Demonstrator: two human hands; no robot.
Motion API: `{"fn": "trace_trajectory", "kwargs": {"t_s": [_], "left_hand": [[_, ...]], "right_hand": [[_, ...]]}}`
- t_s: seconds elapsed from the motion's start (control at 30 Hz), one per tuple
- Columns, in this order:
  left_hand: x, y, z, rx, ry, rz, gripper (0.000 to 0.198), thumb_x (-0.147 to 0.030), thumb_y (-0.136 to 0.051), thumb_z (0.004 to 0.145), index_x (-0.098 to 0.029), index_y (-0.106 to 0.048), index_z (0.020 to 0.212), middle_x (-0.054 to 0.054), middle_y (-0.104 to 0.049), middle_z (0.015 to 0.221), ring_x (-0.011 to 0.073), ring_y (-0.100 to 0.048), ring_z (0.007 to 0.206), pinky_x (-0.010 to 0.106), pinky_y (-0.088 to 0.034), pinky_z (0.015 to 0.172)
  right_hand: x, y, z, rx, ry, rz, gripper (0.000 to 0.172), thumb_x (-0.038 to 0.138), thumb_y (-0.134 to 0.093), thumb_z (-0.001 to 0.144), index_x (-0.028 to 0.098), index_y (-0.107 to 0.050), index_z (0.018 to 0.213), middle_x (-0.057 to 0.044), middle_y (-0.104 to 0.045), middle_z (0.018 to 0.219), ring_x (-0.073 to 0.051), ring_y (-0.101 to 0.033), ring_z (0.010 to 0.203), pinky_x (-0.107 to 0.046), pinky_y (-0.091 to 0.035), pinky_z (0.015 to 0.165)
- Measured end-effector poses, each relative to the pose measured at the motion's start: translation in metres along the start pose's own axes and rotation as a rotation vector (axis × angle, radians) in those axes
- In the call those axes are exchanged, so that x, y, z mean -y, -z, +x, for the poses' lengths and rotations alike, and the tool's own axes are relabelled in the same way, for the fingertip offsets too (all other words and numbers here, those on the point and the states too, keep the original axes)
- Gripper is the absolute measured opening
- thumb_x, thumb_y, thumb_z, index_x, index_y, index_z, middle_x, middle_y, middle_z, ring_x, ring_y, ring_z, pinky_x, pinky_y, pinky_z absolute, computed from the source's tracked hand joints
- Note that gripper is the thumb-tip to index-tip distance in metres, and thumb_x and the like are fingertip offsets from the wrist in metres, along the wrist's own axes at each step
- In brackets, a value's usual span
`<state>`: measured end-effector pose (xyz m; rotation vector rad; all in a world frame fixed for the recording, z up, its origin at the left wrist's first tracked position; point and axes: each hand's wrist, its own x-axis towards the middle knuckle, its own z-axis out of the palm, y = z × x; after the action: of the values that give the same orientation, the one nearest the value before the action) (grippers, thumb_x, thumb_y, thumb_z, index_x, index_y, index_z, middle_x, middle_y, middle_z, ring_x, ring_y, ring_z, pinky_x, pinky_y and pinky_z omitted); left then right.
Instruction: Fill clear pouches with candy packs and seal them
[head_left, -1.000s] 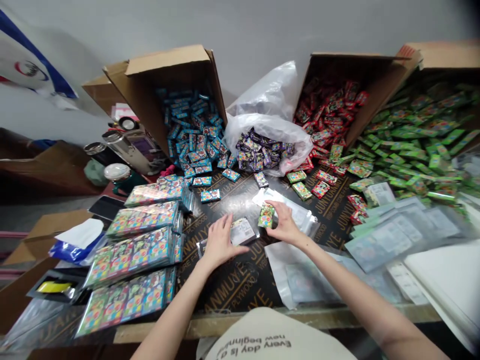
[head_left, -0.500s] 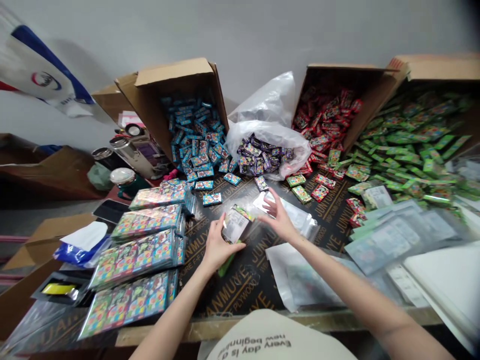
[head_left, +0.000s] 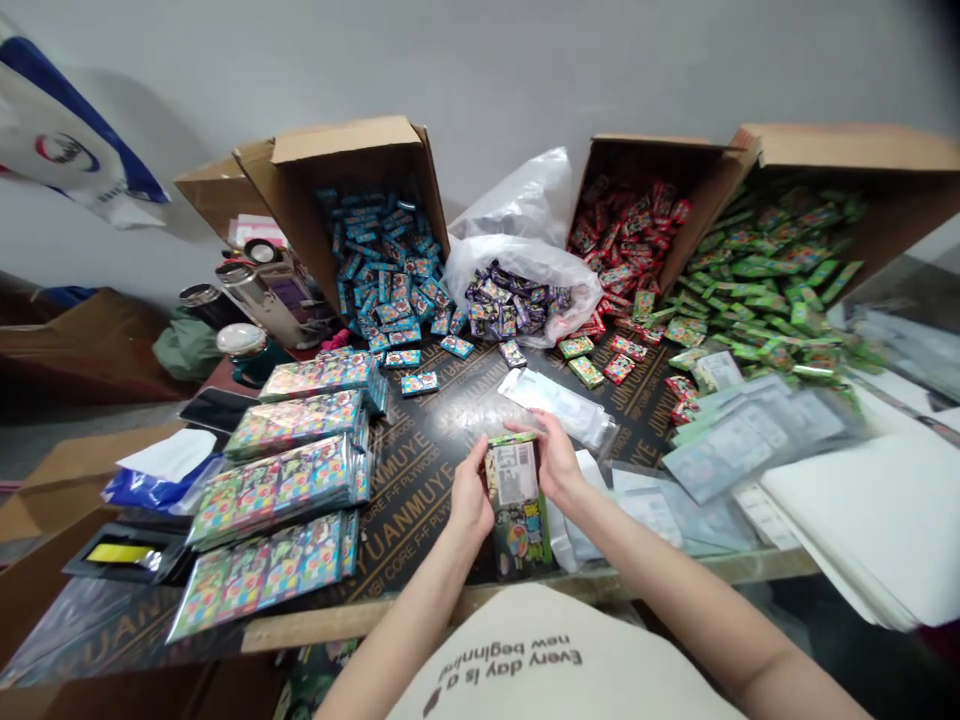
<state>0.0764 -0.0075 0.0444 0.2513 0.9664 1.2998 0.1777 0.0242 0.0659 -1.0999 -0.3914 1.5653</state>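
Observation:
Low over the front of the table, a flat dark-and-green printed packet [head_left: 523,530] with a pale label is held between both hands. My left hand [head_left: 471,490] grips its left edge, thumb near the top. My right hand [head_left: 556,458] closes on its upper right corner, fingers along the top edge. Just beyond the hands lies a stack of clear plastic sleeves [head_left: 562,405]. By my right forearm are a white sheet and more clear sleeves [head_left: 652,515], partly hidden by the arm.
Open cartons hold small blue packs [head_left: 394,290], red packs [head_left: 637,245] and green packs [head_left: 772,290]. A white plastic bag [head_left: 574,290] of purple packs stands between. Filled multi-packs [head_left: 277,490] are stacked left, near a lidded cup [head_left: 247,345]. Grey pouches [head_left: 742,440] and white sheets [head_left: 847,510] lie right.
The packet has come closer to my body and turned, showing its printed lower half. My right hand, apart with fingers spread before, now holds it too. The view has shifted slightly right.

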Motion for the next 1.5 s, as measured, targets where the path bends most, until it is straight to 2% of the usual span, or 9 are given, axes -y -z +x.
{"fn": "trace_trajectory", "kwargs": {"t_s": [0.1, 0.2, 0.37, 0.47, 0.6, 0.77, 0.93, 1.33, 1.5], "left_hand": [[-0.007, 0.001, 0.005, 0.046, 0.075, 0.117, 0.021, -0.029, -0.059, 0.065, -0.011, -0.064, 0.075, 0.006, -0.066, 0.066, 0.0175, -0.062, 0.057, 0.030, -0.048, 0.059], [-0.013, 0.001, 0.012, 0.061, 0.019, 0.236, 0.017, -0.017, -0.057, 0.058, -0.011, -0.065, 0.071, 0.006, -0.065, 0.063, 0.0168, -0.060, 0.055, 0.030, -0.047, 0.058], [-0.023, 0.001, 0.008, 0.017, -0.235, 0.370, 0.013, -0.006, -0.060, 0.052, -0.015, -0.065, 0.060, -0.001, -0.062, 0.059, 0.0103, -0.055, 0.058, 0.022, -0.043, 0.063], [-0.031, 0.006, -0.003, 0.094, -0.393, 0.540, 0.010, -0.008, -0.063, 0.054, -0.016, -0.067, 0.059, 0.000, -0.064, 0.065, 0.0128, -0.056, 0.067, 0.022, -0.042, 0.068], [-0.046, 0.013, -0.009, 0.219, -0.575, 0.877, 0.007, -0.021, -0.065, 0.063, -0.015, -0.069, 0.063, 0.004, -0.066, 0.069, 0.0160, -0.059, 0.067, 0.025, -0.044, 0.064], [-0.060, 0.007, -0.003, 0.231, -0.386, 0.918, 0.015, -0.025, -0.074, 0.055, -0.014, -0.069, 0.064, 0.004, -0.067, 0.062, 0.0145, -0.058, 0.056, 0.025, -0.044, 0.059], [-0.066, -0.003, 0.004, 0.252, -0.224, 0.827, 0.016, -0.023, -0.077, 0.048, -0.012, -0.068, 0.056, 0.003, -0.062, 0.049, 0.0102, -0.050, 0.042, 0.022, -0.039, 0.047], [-0.062, -0.002, -0.014, 0.402, -0.657, 1.179, 0.007, -0.017, -0.064, 0.064, -0.017, -0.069, 0.060, 0.006, -0.066, 0.069, 0.0172, -0.059, 0.065, 0.025, -0.043, 0.060], [-0.054, -0.008, -0.026, 0.401, -0.557, 0.994, 0.005, -0.016, -0.070, 0.059, -0.021, -0.071, 0.062, 0.007, -0.066, 0.068, 0.0188, -0.058, 0.067, 0.027, -0.043, 0.067]], "right_hand": [[0.000, 0.010, -0.004, 0.017, -0.071, 0.044, 0.039, 0.015, -0.056, 0.060, 0.022, -0.044, 0.097, 0.001, -0.067, 0.066, -0.019, -0.063, 0.059, -0.032, -0.049, 0.057], [0.001, 0.015, -0.005, 0.057, -0.109, 0.028, 0.049, 0.001, -0.054, 0.052, 0.022, -0.045, 0.096, 0.000, -0.069, 0.073, -0.020, -0.065, 0.064, -0.034, -0.050, 0.062], [0.004, 0.022, -0.008, 0.157, -0.105, 0.026, 0.029, 0.007, -0.063, 0.057, 0.019, -0.054, 0.082, -0.002, -0.069, 0.077, -0.018, -0.065, 0.067, -0.031, -0.049, 0.065], [0.000, 0.029, -0.012, 0.211, -0.015, 0.067, 0.010, 0.019, -0.064, 0.064, 0.016, -0.061, 0.073, -0.003, -0.069, 0.080, -0.015, -0.064, 0.070, -0.027, -0.047, 0.068], [-0.006, 0.034, -0.017, 0.290, 0.039, 0.026, 0.017, 0.026, -0.065, 0.065, 0.017, -0.066, 0.079, -0.003, -0.069, 0.090, -0.016, -0.062, 0.074, -0.028, -0.046, 0.068], [0.005, 0.032, -0.009, 0.300, 0.148, -0.231, 0.022, 0.035, -0.070, 0.060, 0.017, -0.066, 0.072, -0.001, -0.068, 0.074, -0.013, -0.060, 0.065, -0.025, -0.045, 0.061], [0.029, 0.030, 0.009, 0.466, 0.215, -0.590, 0.023, 0.033, -0.072, 0.057, 0.013, -0.069, 0.068, -0.001, -0.067, 0.061, -0.011, -0.057, 0.054, -0.024, -0.045, 0.057], [0.038, 0.042, 0.004, 0.559, 0.299, -0.791, 0.016, 0.030, -0.067, 0.065, 0.015, -0.070, 0.068, -0.002, -0.067, 0.062, -0.013, -0.057, 0.055, -0.026, -0.045, 0.058], [0.030, 0.049, -0.021, 0.489, 0.461, -0.742, 0.007, 0.027, -0.067, 0.067, 0.022, -0.070, 0.068, -0.003, -0.068, 0.078, -0.022, -0.060, 0.079, -0.039, -0.044, 0.080]]}}
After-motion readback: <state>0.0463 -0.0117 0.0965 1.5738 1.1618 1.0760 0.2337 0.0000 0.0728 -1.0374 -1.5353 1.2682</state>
